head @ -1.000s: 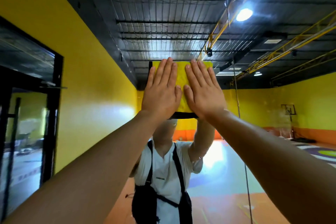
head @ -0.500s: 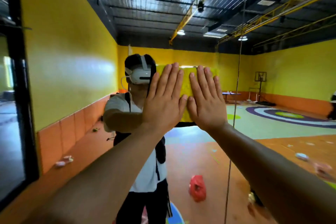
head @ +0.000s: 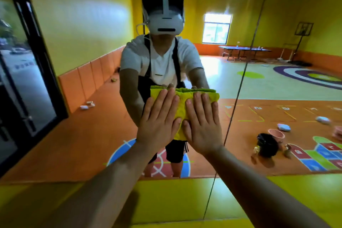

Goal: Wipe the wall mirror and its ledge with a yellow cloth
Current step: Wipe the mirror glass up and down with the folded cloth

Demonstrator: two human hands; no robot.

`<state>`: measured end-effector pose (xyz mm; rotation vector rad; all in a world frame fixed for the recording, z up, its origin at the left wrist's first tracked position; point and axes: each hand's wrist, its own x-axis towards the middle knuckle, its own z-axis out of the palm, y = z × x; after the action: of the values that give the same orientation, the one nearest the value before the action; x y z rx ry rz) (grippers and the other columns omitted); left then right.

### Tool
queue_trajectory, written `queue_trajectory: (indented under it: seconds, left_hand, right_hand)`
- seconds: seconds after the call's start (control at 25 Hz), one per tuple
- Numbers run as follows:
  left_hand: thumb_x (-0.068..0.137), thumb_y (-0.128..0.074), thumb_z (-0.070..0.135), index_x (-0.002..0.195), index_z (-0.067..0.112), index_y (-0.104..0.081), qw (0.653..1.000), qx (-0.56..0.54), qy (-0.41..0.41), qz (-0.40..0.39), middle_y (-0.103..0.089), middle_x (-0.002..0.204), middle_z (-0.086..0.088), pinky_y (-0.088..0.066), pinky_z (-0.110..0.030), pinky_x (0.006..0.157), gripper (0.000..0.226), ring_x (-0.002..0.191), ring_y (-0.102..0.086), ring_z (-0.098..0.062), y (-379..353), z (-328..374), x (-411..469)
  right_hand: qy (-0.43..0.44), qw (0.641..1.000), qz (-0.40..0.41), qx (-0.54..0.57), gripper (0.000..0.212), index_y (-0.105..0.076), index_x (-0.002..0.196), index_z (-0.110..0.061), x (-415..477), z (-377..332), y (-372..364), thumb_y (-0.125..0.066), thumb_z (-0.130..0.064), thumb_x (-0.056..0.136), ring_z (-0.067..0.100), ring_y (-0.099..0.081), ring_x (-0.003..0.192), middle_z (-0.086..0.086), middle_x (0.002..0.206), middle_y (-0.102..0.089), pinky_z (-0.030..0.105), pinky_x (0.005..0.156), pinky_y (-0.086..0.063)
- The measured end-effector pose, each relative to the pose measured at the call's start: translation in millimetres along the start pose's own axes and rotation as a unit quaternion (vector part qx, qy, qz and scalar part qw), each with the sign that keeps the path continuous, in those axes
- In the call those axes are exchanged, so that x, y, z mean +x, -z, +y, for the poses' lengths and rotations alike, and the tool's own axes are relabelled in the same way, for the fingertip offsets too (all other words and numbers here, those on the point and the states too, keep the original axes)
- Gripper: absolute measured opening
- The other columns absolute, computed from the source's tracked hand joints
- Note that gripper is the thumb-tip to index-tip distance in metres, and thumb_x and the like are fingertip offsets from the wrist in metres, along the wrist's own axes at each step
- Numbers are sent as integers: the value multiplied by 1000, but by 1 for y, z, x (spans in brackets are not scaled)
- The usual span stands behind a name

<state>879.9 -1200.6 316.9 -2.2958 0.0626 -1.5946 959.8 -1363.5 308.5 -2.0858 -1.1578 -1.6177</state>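
The wall mirror fills the view and reflects a person with a headset and the gym hall. A folded yellow cloth lies flat against the glass at mid height. My left hand and my right hand press on it side by side, palms flat and fingers pointing up. The hands cover the cloth's lower half; its top edge and right corner show above the fingertips. Below the glass runs the yellow ledge, under my forearms.
A thin vertical seam splits the mirror just right of my right hand. A dark-framed glass door stands at the left. Reflected floor items include a black basket and a pink bucket.
Both hands have slid the cloth down the mirror from near the top to mid height, staying side by side. My view has tilted down, and the ledge has come into view.
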Motion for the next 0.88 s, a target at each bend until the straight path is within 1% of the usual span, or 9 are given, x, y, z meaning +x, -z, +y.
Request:
queue_trajectory:
  seconds: [0.08, 0.24, 0.32, 0.48, 0.68, 0.88]
  left_hand:
    - [106, -42, 43, 162, 5, -22, 1000, -5, 6, -9, -18, 169, -14, -9, -51, 128, 70, 158, -15, -30, -14, 17, -37]
    - [108, -37, 46, 163, 6, -12, 999, -6, 5, -48, -2, 172, -13, -3, -51, 128, 73, 159, -5, -30, -36, 51, -120]
    - [108, -36, 48, 164, 7, -10, 998, -11, 6, -67, 0, 172, -12, -1, -51, 128, 74, 159, -4, -29, -49, 67, -166]
    - [108, -31, 48, 164, 9, -8, 997, -18, 14, -80, 0, 173, -10, 1, -50, 128, 72, 159, -3, -27, -72, 91, -242]
    - [105, -38, 51, 164, 9, -8, 995, -26, 8, -98, -2, 173, -10, 0, -50, 128, 78, 159, -5, -27, -99, 118, -333]
    - [99, -49, 54, 164, 8, -6, 992, -21, -1, -123, 2, 172, -11, 1, -50, 128, 91, 160, -1, -27, -118, 140, -408]
  right_hand:
    - [4, 1000, -12, 2, 68, -20, 162, -12, -39, -6, -13, -42, -38, 103, 34, -12, 157, 12, 171, -6, 53, 127, -8]
    - [-3, 999, -39, 12, 74, -26, 159, -12, -126, -27, -35, -52, -43, 97, 32, -11, 158, 12, 171, -8, 52, 128, -6]
    - [4, 999, -46, 18, 80, -25, 160, -12, -172, -39, -51, -55, -47, 95, 32, -10, 158, 12, 171, -8, 51, 128, -5]
    - [12, 998, -58, 21, 89, -19, 163, -14, -246, -59, -81, -58, -50, 92, 30, -9, 159, 11, 171, -9, 49, 128, -4]
    - [17, 996, -76, 39, 88, -18, 163, -14, -335, -86, -110, -58, -50, 93, 28, -8, 159, 10, 172, -7, 46, 128, -2]
    - [29, 992, -111, 57, 88, -20, 163, -17, -408, -101, -128, -64, -47, 94, 24, -10, 159, 6, 172, -8, 45, 128, -9]
